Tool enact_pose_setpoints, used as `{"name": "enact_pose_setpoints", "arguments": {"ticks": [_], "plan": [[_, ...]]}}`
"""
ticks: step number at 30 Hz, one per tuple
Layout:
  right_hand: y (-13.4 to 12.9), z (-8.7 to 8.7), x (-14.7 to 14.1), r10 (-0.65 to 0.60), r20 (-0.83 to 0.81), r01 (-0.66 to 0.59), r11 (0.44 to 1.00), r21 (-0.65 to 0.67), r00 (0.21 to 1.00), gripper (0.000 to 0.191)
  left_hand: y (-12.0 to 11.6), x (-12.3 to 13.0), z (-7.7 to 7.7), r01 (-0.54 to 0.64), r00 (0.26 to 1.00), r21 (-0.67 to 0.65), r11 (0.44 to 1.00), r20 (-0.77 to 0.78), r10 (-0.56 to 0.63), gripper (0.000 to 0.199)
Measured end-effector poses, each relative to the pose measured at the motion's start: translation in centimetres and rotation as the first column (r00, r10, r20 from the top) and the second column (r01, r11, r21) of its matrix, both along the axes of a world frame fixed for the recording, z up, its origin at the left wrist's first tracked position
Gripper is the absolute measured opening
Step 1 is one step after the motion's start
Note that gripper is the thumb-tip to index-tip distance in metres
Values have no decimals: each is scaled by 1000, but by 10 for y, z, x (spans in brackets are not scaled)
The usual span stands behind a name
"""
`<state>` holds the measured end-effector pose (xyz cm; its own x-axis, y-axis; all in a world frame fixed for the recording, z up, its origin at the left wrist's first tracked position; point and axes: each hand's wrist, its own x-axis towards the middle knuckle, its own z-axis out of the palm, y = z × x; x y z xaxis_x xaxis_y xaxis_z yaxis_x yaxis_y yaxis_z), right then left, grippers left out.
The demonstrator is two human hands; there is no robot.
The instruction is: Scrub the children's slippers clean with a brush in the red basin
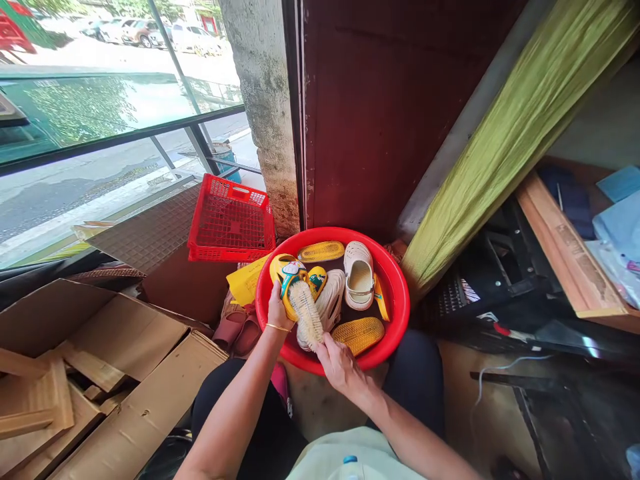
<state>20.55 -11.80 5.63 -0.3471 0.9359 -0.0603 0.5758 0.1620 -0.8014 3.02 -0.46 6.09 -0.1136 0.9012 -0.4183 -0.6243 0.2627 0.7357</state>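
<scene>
red crate [231, 219], cardboard box [135, 393], green curtain [520, 127], dark red door [395, 100]

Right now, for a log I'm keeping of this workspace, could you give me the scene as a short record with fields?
left hand: holds a yellow clog with a cartoon design
right hand: grips a pale-bristled brush
brush position: over the clog's near part; exact contact unclear
container: red basin in front of the person
also in basin: pale clog, upright; two yellow shoes, soles up; other footwear
left of basin: red crate, cardboard box
right of basin: yellow-green curtain
</scene>
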Motion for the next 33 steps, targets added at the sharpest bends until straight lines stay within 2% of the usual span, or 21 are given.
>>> {"name": "enact_pose_setpoints", "arguments": {"ticks": [3,9,11,13,16,18,20,23,25,28,31,33], "plan": [[-6,0,11,39,185,-60,992,112,982,39,2,-2,1,-27,999,-14,1000,25,27,68],[42,19,4,-57,397,7,992,127,916,42,-13,21,-7,137,990,-85,987,54,-133,69],[42,19,2,-52,410,1,992,125,911,42,-13,20,-8,148,988,-85,985,64,-142,72],[27,11,6,-14,407,-40,991,125,913,41,-9,15,-7,106,992,-64,992,72,-101,72],[-2,-3,27,43,403,-112,982,149,914,39,-1,4,-3,0,996,-19,1000,88,1,72],[-10,-9,47,16,416,-99,979,179,909,39,2,1,0,-3,994,-19,1000,112,5,74],[-5,-11,66,-58,454,-38,979,200,889,40,2,2,2,58,988,-29,998,145,-53,76],[13,-8,85,-161,557,67,980,186,815,49,1,7,1,119,979,-6,993,165,-116,72],[23,-4,94,-147,628,64,986,153,764,61,3,10,-4,103,986,4,995,133,-103,64],[31,2,100,-45,711,-28,995,91,702,76,7,14,-18,12,1000,-25,1000,-23,-13,54],[41,6,97,4,766,-46,998,33,643,83,12,15,-34,-47,978,-52,998,-205,36,50],[52,5,89,27,768,-22,1000,-18,639,85,14,14,-44,-68,959,-43,997,-277,54,52]]}}
